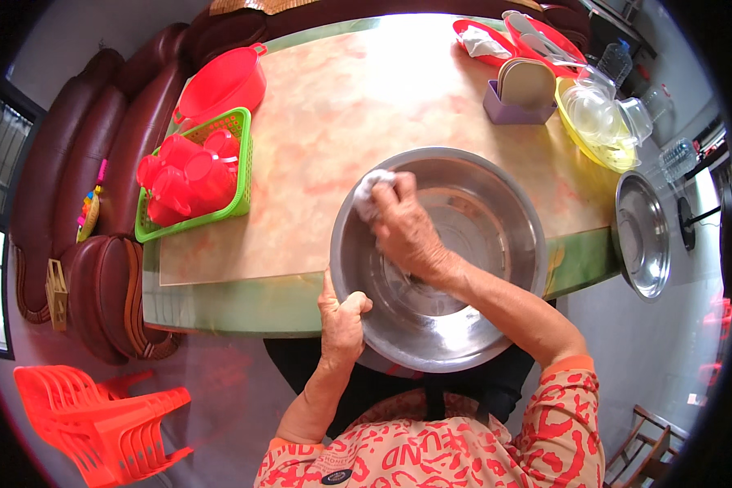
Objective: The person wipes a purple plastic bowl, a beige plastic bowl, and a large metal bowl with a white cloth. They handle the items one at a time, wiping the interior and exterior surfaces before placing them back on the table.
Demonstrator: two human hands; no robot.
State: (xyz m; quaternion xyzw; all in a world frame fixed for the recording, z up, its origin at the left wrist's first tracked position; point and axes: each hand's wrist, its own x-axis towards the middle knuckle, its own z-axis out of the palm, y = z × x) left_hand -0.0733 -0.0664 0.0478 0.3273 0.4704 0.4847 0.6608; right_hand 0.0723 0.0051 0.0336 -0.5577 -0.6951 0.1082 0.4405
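Note:
A large stainless steel basin (464,325) sits at the near edge of the table, its front part reaching out past the edge toward my body. My left hand (341,321) grips the basin's rim at the left, with the thumb over the inner side. Inside the basin, my right hand (407,228) is closed round a crumpled white cloth (372,193), which presses against the inner wall at the upper left. My right forearm crosses over the basin and covers part of its bottom.
A green basket (245,175) of red mugs (207,175) and a red basin (224,85) stand on the table's left. On the right are a purple holder (516,112), a yellow basket (581,142) of clear containers and a metal basin (642,236). Stacked red chairs (106,423) stand lower left.

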